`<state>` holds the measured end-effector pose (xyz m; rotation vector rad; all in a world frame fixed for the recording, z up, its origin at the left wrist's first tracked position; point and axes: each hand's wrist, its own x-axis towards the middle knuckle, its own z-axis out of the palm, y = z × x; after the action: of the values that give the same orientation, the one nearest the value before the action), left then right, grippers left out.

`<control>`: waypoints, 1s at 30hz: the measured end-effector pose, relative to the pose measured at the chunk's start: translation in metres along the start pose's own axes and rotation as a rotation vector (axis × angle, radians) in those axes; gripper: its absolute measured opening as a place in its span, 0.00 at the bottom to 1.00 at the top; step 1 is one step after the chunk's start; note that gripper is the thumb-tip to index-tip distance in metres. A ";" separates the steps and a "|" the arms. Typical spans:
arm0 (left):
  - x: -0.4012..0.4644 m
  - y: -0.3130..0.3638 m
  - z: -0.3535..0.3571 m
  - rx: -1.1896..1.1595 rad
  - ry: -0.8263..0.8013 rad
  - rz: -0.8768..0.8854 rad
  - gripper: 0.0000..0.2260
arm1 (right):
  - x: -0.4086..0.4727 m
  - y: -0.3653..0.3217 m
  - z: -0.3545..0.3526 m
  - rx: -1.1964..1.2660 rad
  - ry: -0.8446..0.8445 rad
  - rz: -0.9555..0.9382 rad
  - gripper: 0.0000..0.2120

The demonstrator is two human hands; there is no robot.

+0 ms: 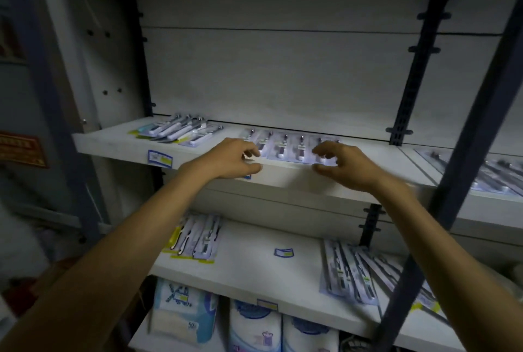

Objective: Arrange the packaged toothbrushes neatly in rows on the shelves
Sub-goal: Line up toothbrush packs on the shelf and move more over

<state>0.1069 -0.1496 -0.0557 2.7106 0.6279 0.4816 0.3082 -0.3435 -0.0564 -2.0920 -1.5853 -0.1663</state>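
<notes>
On the upper white shelf board [283, 179], at about twelve o'clock from where the person stands, lies a flat row of clear-blister packaged toothbrushes with dark handles [291, 146], edge to edge. The left hand [232, 160] hovers at the row's nine o'clock end and the right hand [338, 165] at its three o'clock end, both with fingers loosely curled and spread; neither seems to grip a pack, though the fingertips are close to or brushing the outer ones. I judge the step to be squaring this row; the next move would call for nudging the end packs inward and flush with the shelf's front edge.

At ten o'clock, a heaped cluster of white-handled toothbrush packs [178, 132] looks untidy and probably wants attention. Below, at seven o'clock, a small stack of yellow-edged packs [198, 238] sits on the lower shelf [254, 272], and at five o'clock a fanned pile of dark-handled packs [356, 275]. A dark blue steel upright [464, 153] crosses at three o'clock and would hinder reaching the neighbouring bay.
</notes>
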 end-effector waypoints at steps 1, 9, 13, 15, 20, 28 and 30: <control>0.002 -0.005 -0.004 0.018 0.021 0.008 0.17 | 0.007 -0.001 0.002 0.000 0.008 -0.007 0.19; 0.026 -0.057 -0.041 0.049 0.008 -0.026 0.18 | 0.065 -0.032 0.019 -0.016 -0.047 0.023 0.21; 0.035 -0.098 -0.055 0.066 -0.016 -0.023 0.19 | 0.095 -0.051 0.043 -0.035 -0.063 0.063 0.21; 0.039 -0.123 -0.067 0.064 -0.020 -0.019 0.19 | 0.111 -0.066 0.053 -0.035 -0.055 0.067 0.20; 0.046 -0.187 -0.102 0.055 0.001 -0.003 0.19 | 0.151 -0.115 0.086 -0.009 -0.063 0.077 0.20; 0.051 -0.273 -0.127 0.061 0.057 -0.023 0.17 | 0.193 -0.170 0.137 0.016 0.005 0.144 0.19; 0.052 -0.286 -0.128 0.058 0.064 -0.038 0.17 | 0.199 -0.177 0.144 0.006 0.017 0.154 0.19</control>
<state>-0.0026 0.1474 -0.0352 2.7419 0.7197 0.5511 0.1768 -0.0707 -0.0471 -2.1919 -1.4063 -0.1256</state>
